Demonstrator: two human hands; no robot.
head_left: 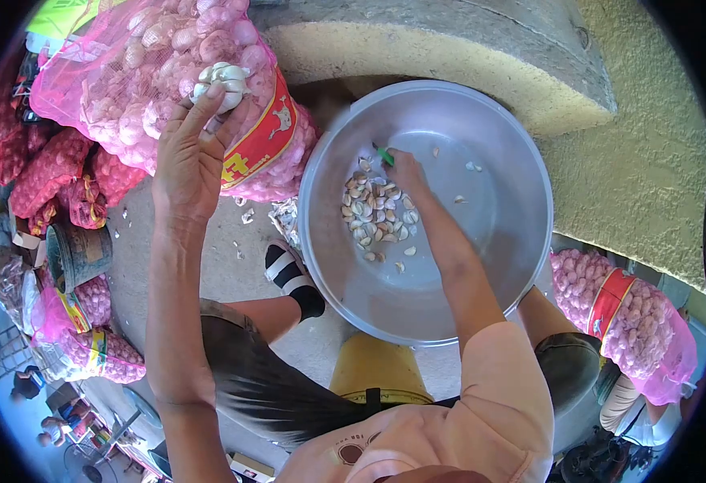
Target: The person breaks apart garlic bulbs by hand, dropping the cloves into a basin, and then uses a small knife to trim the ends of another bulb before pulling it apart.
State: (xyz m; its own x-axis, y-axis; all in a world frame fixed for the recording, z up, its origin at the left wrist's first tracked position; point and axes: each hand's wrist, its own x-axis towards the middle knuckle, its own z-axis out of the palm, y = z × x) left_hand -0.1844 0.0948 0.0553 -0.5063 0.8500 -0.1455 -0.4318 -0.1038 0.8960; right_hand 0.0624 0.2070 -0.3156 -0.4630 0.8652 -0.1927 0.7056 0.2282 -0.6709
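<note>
My left hand is raised in front of a pink mesh sack and pinches a white garlic bulb between thumb and fingers. Inside the wide grey basin, my right hand is closed around a small green-handled knife; its blade is hard to make out. Loose garlic cloves lie in a heap on the basin floor just below that hand. A few single cloves are scattered to the right of the heap.
The large mesh sack of garlic stands left of the basin. Red sacks are piled farther left, near a dark bucket. Another garlic sack lies at right. A concrete ledge borders the basin's far side. People are in the background.
</note>
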